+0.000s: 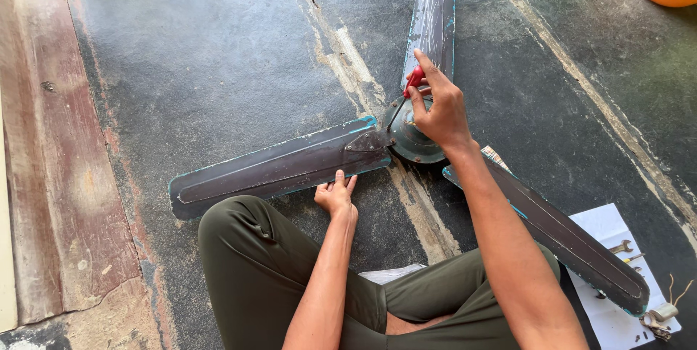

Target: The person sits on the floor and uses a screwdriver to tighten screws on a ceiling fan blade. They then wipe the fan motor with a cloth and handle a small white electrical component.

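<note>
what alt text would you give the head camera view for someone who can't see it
A person sitting on a dark floor works on a three-bladed ceiling fan: the right hand holds a red-handled screwdriver at the hub, and the left hand presses on one blade. Small wrenches lie on white paper to the right.

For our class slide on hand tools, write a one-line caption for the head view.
Right hand works a red-handled screwdriver at a ceiling fan's hub while the left hand steadies a blade.

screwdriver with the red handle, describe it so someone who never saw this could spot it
A three-bladed ceiling fan lies on the dark floor. Over its round hub, the right hand holds the screwdriver. Its small red handle is the only red thing there.
</note>
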